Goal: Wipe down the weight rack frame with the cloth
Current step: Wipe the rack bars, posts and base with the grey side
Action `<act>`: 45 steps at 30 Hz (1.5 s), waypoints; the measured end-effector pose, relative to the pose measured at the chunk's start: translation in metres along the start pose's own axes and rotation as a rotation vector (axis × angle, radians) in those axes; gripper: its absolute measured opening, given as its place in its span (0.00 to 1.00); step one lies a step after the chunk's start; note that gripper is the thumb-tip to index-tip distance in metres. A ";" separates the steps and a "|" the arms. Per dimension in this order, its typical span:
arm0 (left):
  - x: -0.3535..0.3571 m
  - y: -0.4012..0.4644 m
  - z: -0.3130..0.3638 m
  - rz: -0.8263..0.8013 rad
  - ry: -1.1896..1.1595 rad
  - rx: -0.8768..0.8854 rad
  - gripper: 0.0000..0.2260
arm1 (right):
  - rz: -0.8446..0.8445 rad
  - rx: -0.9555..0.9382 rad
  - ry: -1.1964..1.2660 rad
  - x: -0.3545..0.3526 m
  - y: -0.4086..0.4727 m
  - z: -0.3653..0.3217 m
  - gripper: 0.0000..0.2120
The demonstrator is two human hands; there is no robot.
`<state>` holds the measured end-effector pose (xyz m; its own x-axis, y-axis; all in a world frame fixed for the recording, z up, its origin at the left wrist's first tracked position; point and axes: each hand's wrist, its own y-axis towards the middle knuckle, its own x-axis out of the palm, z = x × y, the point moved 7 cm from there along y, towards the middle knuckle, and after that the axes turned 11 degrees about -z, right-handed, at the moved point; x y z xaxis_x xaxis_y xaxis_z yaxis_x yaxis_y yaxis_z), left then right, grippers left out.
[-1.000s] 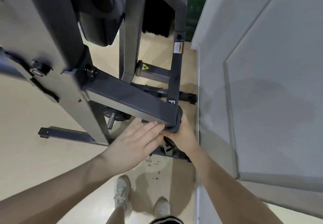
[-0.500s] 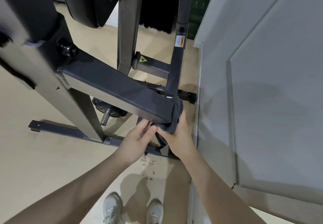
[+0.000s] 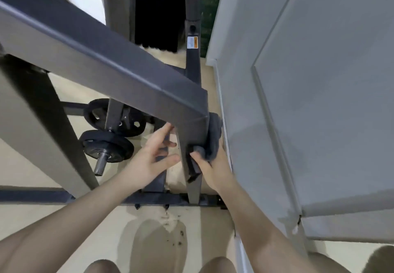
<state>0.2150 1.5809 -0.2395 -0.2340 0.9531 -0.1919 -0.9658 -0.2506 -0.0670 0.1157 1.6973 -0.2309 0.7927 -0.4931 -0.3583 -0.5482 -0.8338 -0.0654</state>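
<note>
Weight rack frame (image 3: pixel 119 64): dark grey steel, seen from above; upper beams cut off by the top and left edges, so its full shape cannot be made out. Landmark: the corner post (image 3: pixel 193 136) where the sloping beam meets the upright.

Cloth (image 3: pixel 213 138): dark grey, bunched against the wall side of the corner post, partly hidden behind the post and under the fingers.

Right hand (image 3: pixel 211 166): wrapped on the cloth at the corner post, fingers curled around it, thumb lying along the post's near face. The fingertips are hidden by the fabric.

Left hand (image 3: pixel 153 155): just beside the corner post on the side away from the wall, fingers spread and relaxed, holding nothing; fingertips at the underside of the beam, contact hard to judge.

Weight plates (image 3: pixel 106 146): black, on a peg beyond the left hand, partly screened by an upright.

Wall panel (image 3: pixel 319 102): pale grey, close against the corner post, leaving a narrow gap.

Warning label (image 3: pixel 191 42): on the far upright, text unreadable.

Floor (image 3: pixel 64 219): beige, with dark specks below the corner post's base bar (image 3: pixel 149 198).
</note>
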 end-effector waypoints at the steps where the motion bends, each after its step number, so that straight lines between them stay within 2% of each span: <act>1: 0.002 0.007 -0.009 0.034 -0.006 0.043 0.33 | 0.013 -0.046 -0.018 0.001 0.001 0.015 0.14; 2: 0.003 0.016 -0.015 0.065 0.002 0.094 0.30 | 0.048 -0.094 -0.127 -0.002 0.001 0.016 0.14; 3: 0.005 0.022 -0.017 0.080 0.019 0.156 0.28 | 0.052 -0.080 -0.154 -0.002 0.003 0.017 0.07; 6: 0.011 0.031 -0.009 0.096 0.125 0.365 0.20 | -0.014 -0.094 0.025 0.001 0.012 0.042 0.12; 8: 0.012 0.032 -0.009 0.114 0.132 0.466 0.26 | -0.009 -0.153 0.022 -0.001 0.014 0.044 0.07; 10: 0.009 0.036 -0.015 0.118 0.063 0.501 0.28 | 0.001 -0.235 -0.015 -0.003 0.020 0.033 0.12; 12: 0.010 0.041 -0.016 0.094 0.013 0.527 0.23 | 0.035 -0.345 -0.035 -0.002 0.023 0.008 0.19; 14: 0.013 0.041 -0.013 0.078 -0.016 0.573 0.18 | 0.157 -0.428 -0.025 -0.005 0.023 -0.016 0.34; 16: 0.012 0.039 -0.011 0.106 -0.021 0.584 0.17 | 0.223 -0.449 -0.028 -0.006 0.024 -0.023 0.40; 19: 0.010 0.036 -0.014 0.121 -0.041 0.553 0.20 | 0.283 -0.418 -0.033 -0.004 0.018 -0.011 0.34; 23: 0.009 0.024 -0.018 0.185 -0.114 0.550 0.14 | 0.201 -0.376 -0.024 -0.002 0.010 0.011 0.15; 25: 0.013 0.016 -0.023 0.178 -0.118 0.588 0.14 | 0.170 -0.367 -0.060 -0.001 0.006 0.007 0.17; 28: 0.018 0.012 -0.043 0.182 -0.062 0.574 0.23 | 0.163 -0.453 -0.067 0.000 0.002 -0.009 0.26; 30: 0.022 0.010 -0.054 0.200 0.011 0.538 0.28 | 0.171 -0.436 -0.045 0.002 0.000 -0.004 0.23; 33: 0.030 0.008 -0.066 0.230 0.033 0.517 0.25 | 0.170 -0.300 0.017 0.004 -0.002 0.038 0.13; 36: 0.039 0.013 -0.084 0.179 -0.025 0.466 0.24 | 0.094 -0.180 0.058 0.010 -0.009 0.083 0.03; 39: 0.044 0.018 -0.094 0.150 0.006 0.444 0.26 | 0.098 -0.239 -0.008 0.017 -0.013 0.072 0.08; 41: 0.044 0.020 -0.096 0.163 0.021 0.452 0.27 | 0.160 -0.317 -0.006 0.015 -0.009 0.049 0.16; 42: 0.044 0.021 -0.096 0.170 0.022 0.456 0.27 | 0.172 -0.327 0.045 0.013 -0.006 0.044 0.16; 45: 0.044 0.023 -0.096 0.177 0.018 0.461 0.27 | 0.162 -0.233 0.131 0.020 -0.009 0.075 0.06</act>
<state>0.1933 1.6009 -0.3437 -0.4007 0.8988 -0.1779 -0.8612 -0.3032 0.4078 0.1163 1.7134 -0.3076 0.7361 -0.6393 -0.2224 -0.6062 -0.7688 0.2037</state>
